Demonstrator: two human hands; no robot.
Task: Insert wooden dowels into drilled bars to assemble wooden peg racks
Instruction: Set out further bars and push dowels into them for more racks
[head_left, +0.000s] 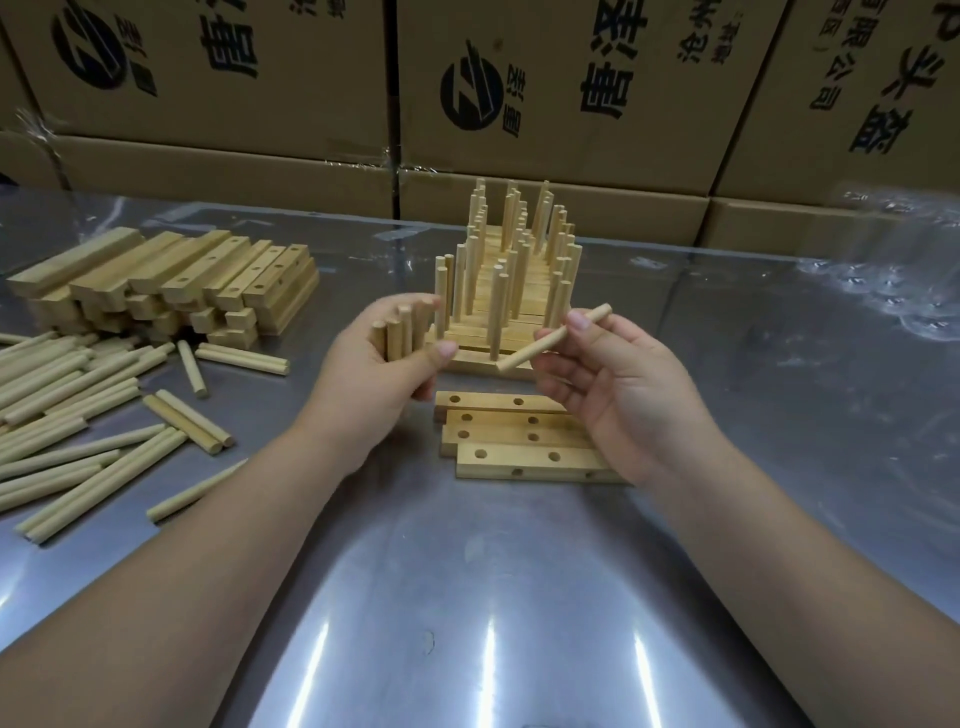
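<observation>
Wooden dowel (553, 338) pinched in my right hand (623, 395), spare dowels (400, 330) gripped upright in my curled left hand (374, 384), I next must aim it down, probably into the nearest drilled bar (519, 460) lying below.

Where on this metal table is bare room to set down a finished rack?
The shiny metal table is bare along its near edge, and right of the right hand, before the crumpled clear plastic film. Crowded: loose round wooden dowels and stacked drilled wooden bars at left, finished peg racks in the centre.
</observation>
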